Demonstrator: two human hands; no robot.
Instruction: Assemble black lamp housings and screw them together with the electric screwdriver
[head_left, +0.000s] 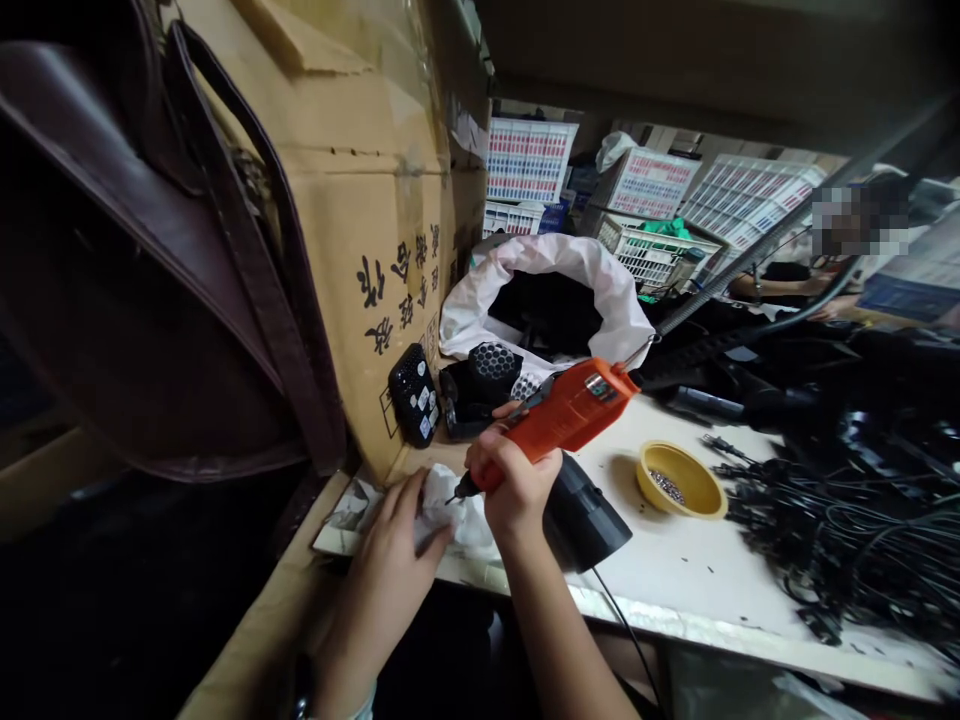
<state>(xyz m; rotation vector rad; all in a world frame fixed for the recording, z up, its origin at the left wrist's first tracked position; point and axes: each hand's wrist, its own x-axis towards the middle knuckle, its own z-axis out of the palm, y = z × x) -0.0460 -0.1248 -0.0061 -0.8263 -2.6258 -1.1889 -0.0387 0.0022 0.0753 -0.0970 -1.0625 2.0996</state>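
My right hand [514,482] is closed round an orange electric screwdriver [571,410], whose bit points down and left toward a crumpled white cloth or paper [459,512]. My left hand [390,545] lies flat on that white wad, fingers stretched out, at the table's near left corner. A black hair-dryer-like device [583,515] lies on the table just right of my right hand, partly hidden by it. A thin cable runs down from it over the table's edge.
A yellow bowl [694,492] of small screws sits to the right. Black cords [840,530] pile at far right. A big cardboard box [367,220] and a brown bag [150,270] stand left. Black parts [480,385] and a white bag [555,290] lie behind. Another person [810,280] sits at far right.
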